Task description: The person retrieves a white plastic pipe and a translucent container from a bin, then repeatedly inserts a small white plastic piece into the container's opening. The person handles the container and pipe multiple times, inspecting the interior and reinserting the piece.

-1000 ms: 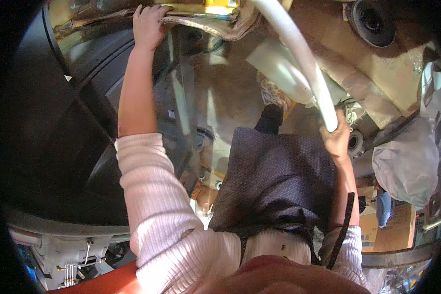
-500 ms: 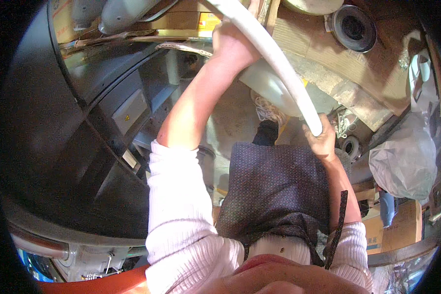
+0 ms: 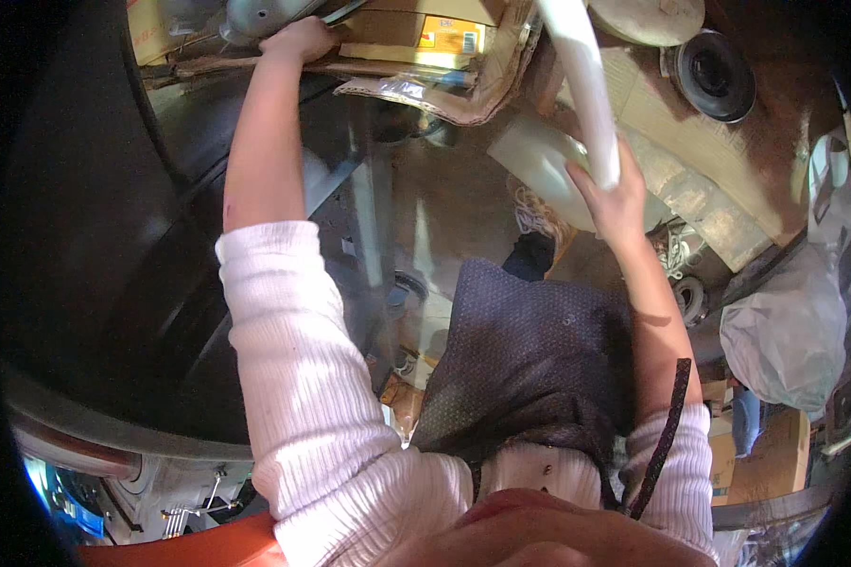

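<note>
My right hand (image 3: 616, 200) grips the lower end of a long, smooth white curved piece (image 3: 584, 85) that rises out of the top of the view. Its thumb lies along the left side, and its fingers are partly hidden behind the piece. At the upper left my left hand (image 3: 300, 40) reaches out to a rounded grey piece (image 3: 258, 15) lying by cardboard. The back of that hand hides most of its fingers, so whether it grips the grey piece does not show. A thin pale strip (image 3: 344, 11) runs beside it.
Stacked cardboard (image 3: 388, 53) with an orange label lies beyond my left hand. A black round part (image 3: 715, 76) rests on cardboard at the upper right. A translucent sheet (image 3: 548, 175) is below the white piece. A grey plastic bag (image 3: 785, 331) hangs at right, above a cardboard box (image 3: 761, 458).
My left hand has left the white curved piece and moved left to the grey piece. My right hand has lifted slightly farther away, still holding the white piece, which now stands more upright.
</note>
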A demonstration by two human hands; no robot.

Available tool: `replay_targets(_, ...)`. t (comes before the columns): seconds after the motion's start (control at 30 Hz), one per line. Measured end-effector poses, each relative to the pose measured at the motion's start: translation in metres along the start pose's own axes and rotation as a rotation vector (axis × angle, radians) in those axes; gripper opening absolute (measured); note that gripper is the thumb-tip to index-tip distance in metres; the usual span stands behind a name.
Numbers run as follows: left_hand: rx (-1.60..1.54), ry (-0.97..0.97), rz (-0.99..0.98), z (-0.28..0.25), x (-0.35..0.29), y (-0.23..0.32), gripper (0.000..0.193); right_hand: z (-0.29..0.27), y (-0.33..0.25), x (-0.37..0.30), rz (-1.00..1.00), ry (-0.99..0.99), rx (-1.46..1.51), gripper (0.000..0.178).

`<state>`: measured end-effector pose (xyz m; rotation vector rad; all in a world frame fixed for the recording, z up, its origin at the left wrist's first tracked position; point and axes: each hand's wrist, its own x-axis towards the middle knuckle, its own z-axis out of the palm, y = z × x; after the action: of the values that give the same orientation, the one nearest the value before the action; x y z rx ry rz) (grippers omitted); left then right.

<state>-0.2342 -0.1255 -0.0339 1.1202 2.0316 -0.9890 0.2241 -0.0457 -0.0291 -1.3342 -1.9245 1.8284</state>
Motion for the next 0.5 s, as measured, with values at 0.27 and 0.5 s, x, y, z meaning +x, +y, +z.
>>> replay_targets(0.27, -0.155, -0.086, -0.299, 0.063, 0.039, -0.099, 0.074, 0.103, -0.057, 0.092, -0.171, 0.236, 0.324, 0.062)
replay_targets(0.5, -0.271, -0.43, -0.542, 0.042, 0.028, -0.141, 0.071, 0.109, -0.083, 0.128, -0.048, 0.086, 0.43, 0.058)
